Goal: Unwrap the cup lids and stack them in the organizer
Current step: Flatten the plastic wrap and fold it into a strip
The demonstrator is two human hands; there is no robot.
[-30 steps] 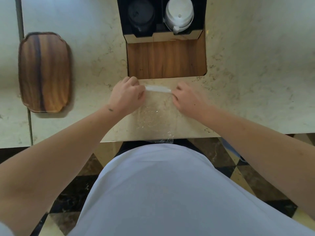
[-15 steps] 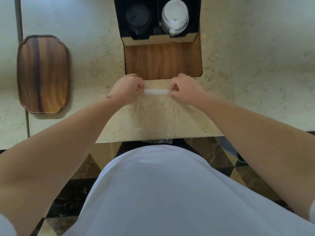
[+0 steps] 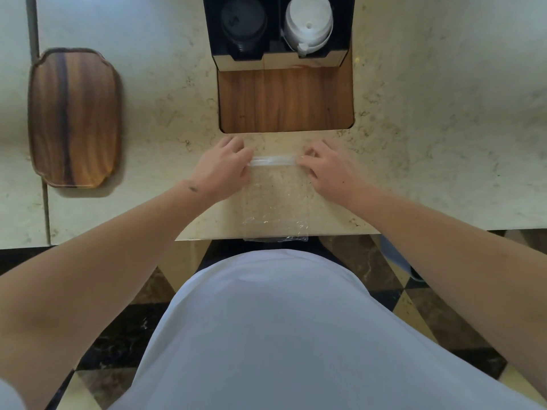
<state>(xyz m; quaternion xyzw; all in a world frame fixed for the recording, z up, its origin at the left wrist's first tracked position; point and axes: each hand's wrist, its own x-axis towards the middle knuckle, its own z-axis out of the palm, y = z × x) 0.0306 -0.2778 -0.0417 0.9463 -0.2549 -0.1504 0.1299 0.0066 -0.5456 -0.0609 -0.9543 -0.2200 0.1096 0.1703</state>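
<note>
The organizer [image 3: 279, 59] sits at the far edge of the counter [image 3: 429, 113], in the middle. It has two slots side by side. One stack of lids [image 3: 244, 23] sits in the left slot and another stack of lids [image 3: 308, 25] sits in the right slot. A board [image 3: 285, 99] lies just in front of the organizer. The bag [image 3: 275, 202] lies flat in front of the board and hangs a little over the near edge. Your left hand [image 3: 223, 170] rests on the bag's far left corner. Your right hand [image 3: 328, 170] rests on its far right corner. The tray [image 3: 74, 118] lies well off to the left.
</note>
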